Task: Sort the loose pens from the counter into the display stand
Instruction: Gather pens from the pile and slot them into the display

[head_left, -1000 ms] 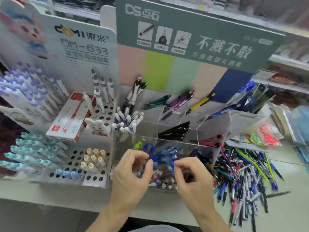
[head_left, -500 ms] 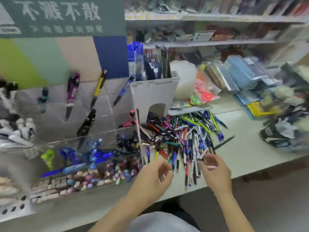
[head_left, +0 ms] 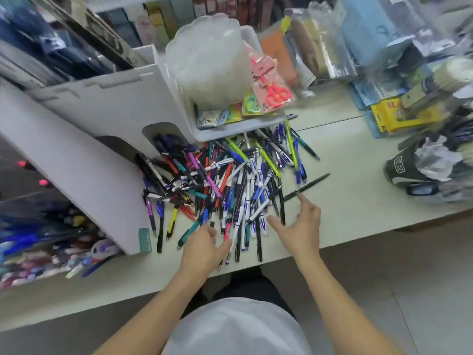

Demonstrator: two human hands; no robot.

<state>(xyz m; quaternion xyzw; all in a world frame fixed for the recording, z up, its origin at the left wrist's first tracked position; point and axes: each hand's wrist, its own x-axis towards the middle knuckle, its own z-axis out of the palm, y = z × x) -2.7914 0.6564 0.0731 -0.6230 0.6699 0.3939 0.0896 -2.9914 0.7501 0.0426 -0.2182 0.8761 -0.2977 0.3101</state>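
Observation:
A big heap of loose pens (head_left: 230,185) in many colours lies on the pale counter (head_left: 345,180), right of the white display stand (head_left: 97,139). My left hand (head_left: 204,249) rests at the heap's near edge, fingers loosely bent over a few pens; whether it holds one I cannot tell. My right hand (head_left: 299,226) hovers at the heap's right side with fingers spread and nothing in it. A single black pen (head_left: 307,187) lies apart just beyond its fingertips. Blue pens and small erasers fill the stand's clear front bins (head_left: 46,242).
A white tray (head_left: 238,124) holding a stack of clear plastic cups (head_left: 210,62) and packed scissors (head_left: 276,93) stands behind the heap. Packaged stationery (head_left: 399,116) and a dark bundle (head_left: 419,172) crowd the right. The counter's front edge runs just below my hands.
The view swung right from the stand's bins to the pen heap. Both hands left the bins and now reach to the heap's near edge; the right hand has spread.

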